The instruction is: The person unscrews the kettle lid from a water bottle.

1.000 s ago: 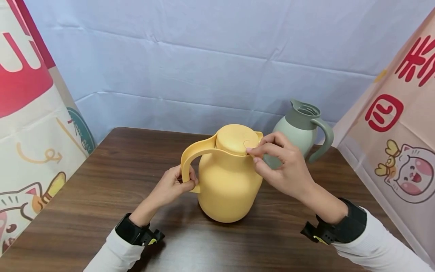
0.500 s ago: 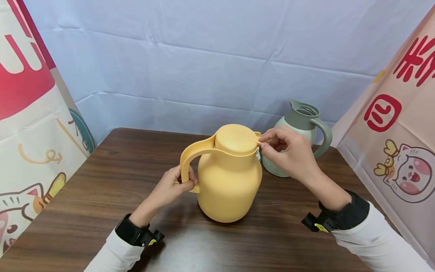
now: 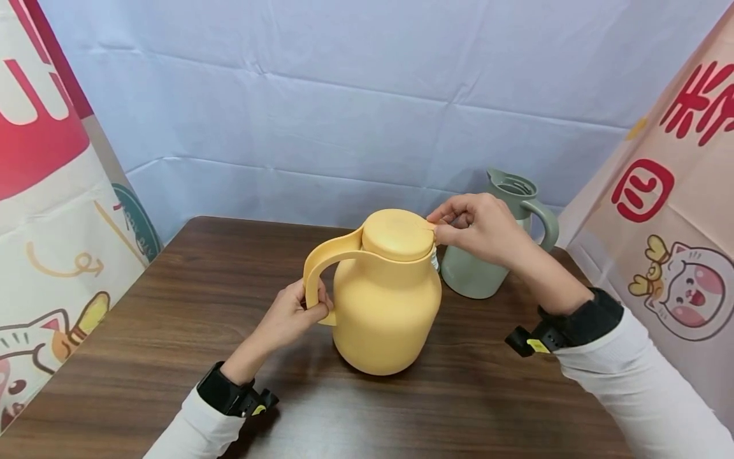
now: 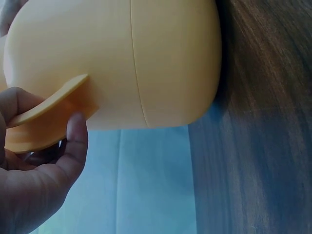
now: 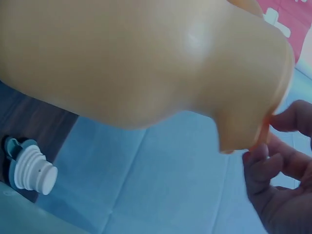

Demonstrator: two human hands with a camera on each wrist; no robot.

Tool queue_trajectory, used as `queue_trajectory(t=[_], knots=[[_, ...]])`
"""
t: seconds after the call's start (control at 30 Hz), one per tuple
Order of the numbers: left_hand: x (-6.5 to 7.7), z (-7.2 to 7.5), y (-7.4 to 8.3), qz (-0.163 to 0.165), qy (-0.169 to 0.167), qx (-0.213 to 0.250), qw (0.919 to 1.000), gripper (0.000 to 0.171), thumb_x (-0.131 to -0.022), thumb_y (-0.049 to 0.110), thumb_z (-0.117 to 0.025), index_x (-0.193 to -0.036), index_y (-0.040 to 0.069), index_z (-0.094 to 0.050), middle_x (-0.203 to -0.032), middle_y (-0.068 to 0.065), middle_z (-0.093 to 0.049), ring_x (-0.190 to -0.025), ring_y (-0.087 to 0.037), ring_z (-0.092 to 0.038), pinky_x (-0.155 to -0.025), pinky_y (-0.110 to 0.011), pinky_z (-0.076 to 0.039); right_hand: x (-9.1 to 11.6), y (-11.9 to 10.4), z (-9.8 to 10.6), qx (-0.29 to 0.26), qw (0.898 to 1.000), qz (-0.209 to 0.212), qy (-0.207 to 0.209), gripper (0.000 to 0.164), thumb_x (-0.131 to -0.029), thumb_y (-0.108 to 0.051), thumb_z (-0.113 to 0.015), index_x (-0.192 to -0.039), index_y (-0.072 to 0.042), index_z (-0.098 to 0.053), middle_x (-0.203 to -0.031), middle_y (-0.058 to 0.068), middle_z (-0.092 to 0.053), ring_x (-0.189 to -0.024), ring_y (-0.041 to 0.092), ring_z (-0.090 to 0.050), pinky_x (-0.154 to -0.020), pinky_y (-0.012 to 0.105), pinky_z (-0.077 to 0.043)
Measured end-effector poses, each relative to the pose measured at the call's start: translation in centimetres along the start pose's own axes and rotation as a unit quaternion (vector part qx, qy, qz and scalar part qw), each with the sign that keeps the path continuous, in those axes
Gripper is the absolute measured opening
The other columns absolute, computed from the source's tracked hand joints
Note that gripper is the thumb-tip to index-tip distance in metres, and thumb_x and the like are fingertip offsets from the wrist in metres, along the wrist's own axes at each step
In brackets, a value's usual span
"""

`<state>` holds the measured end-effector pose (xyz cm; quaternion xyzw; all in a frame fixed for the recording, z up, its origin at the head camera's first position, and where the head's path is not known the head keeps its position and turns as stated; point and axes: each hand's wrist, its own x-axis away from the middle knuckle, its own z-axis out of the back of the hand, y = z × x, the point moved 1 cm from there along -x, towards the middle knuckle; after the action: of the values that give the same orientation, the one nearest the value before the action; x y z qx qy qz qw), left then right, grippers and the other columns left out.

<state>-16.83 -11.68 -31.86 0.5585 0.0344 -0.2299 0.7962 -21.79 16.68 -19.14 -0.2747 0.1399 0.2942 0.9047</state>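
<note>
A yellow thermos jug (image 3: 384, 312) stands upright on the table, its round lid (image 3: 397, 228) seated in the neck. My left hand (image 3: 291, 312) grips the lower end of its handle (image 3: 329, 248); in the left wrist view the thumb and fingers wrap this handle (image 4: 53, 105). With thumb and fingertips, my right hand (image 3: 478, 226) pinches the small tab at the lid's right edge. The right wrist view shows that orange tab (image 5: 263, 131) between the fingertips, close by the spout (image 5: 234, 134).
Behind my right hand stands a green jug (image 3: 476, 274) with an uncovered mouth and its handle to the right. A white threaded stopper with a green top (image 5: 34, 166) lies on the wooden table (image 3: 258, 255). Cloth hangings (image 3: 287, 115) enclose the back and sides.
My right hand has moved up and back, and the lid has turned, its tab shifting from the front right toward the spout. My left hand and the jug body have stayed put.
</note>
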Motion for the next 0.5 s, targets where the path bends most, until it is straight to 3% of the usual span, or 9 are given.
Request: queue_trajectory(t=[0.13,0.27,0.37,0.5], knots=[[0.0,-0.1,0.0,0.002,0.006,0.003,1.0,0.012,-0.084,-0.009,-0.054,-0.082,0.003,-0.053,-0.085,-0.012,-0.062,-0.077,-0.019,-0.059,-0.059,-0.027,-0.044,-0.8,-0.6,0.8,0.026,0.997,-0.03,-0.065,0.015,-0.084,-0.015,-0.062,-0.094,-0.013,-0.072,-0.062,0.0,-0.052,-0.055,0.015,-0.044,-0.051,0.027,-0.034],[0.0,-0.1,0.0,0.001,0.008,0.005,1.0,0.013,-0.084,-0.009,-0.054,-0.082,0.003,-0.052,-0.085,-0.012,-0.061,-0.078,-0.019,-0.059,-0.059,-0.028,-0.044,-1.6,-1.2,1.3,0.033,0.992,-0.037,-0.115,0.017,-0.088,-0.016,-0.058,-0.098,-0.011,-0.07,-0.056,-0.001,-0.05,-0.052,0.015,-0.047,-0.051,0.029,-0.038],[0.0,-0.1,0.0,0.001,0.006,0.008,1.0,0.013,-0.084,-0.01,-0.054,-0.082,0.002,-0.052,-0.085,-0.012,-0.061,-0.079,-0.02,-0.059,-0.06,-0.028,-0.045,-2.2,-1.5,1.3,0.039,0.99,-0.048,-0.126,0.019,-0.091,-0.021,-0.058,-0.098,-0.008,-0.07,-0.063,0.001,-0.059,-0.059,0.016,-0.054,-0.054,0.033,-0.042],[-0.1,-0.1,-0.2,0.001,0.005,0.013,0.9999,0.013,-0.083,-0.011,-0.055,-0.081,0.002,-0.053,-0.085,-0.013,-0.062,-0.079,-0.02,-0.059,-0.06,-0.028,-0.045,-3.0,-1.9,0.8,0.068,0.988,-0.066,-0.124,0.02,-0.091,-0.023,-0.06,-0.095,-0.007,-0.071,-0.064,0.004,-0.059,-0.06,0.019,-0.053,-0.054,0.033,-0.041]])
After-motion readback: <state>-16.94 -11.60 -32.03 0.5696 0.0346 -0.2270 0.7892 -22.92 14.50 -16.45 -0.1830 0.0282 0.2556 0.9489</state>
